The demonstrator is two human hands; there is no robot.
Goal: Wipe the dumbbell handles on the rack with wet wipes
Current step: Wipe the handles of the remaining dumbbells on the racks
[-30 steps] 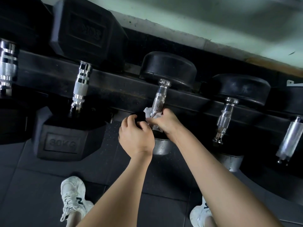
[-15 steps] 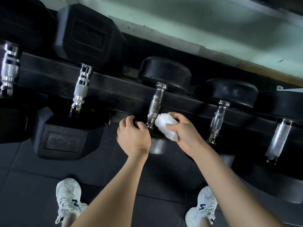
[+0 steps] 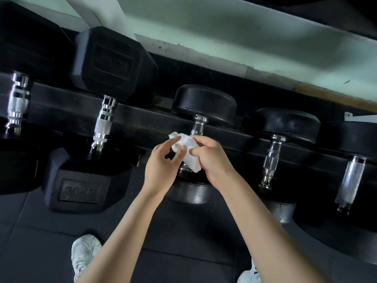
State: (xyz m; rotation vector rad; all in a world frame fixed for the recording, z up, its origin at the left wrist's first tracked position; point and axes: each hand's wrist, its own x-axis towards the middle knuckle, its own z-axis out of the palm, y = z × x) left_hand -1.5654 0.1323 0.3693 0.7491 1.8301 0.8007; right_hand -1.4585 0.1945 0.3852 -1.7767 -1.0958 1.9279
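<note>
left hand (image 3: 161, 168) and right hand (image 3: 212, 160) both pinch a crumpled white wet wipe (image 3: 187, 153) over a chrome knurled dumbbell handle (image 3: 197, 127) pointing toward the pale green wall (image 3: 224, 37), neighbouring handles (image 3: 270, 160) well apart.

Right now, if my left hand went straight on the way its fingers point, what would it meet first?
The wet wipe held by your right hand: your left hand seems to pinch its edge. Just behind it is the round dumbbell's chrome handle, though depth is hard to judge.
</note>
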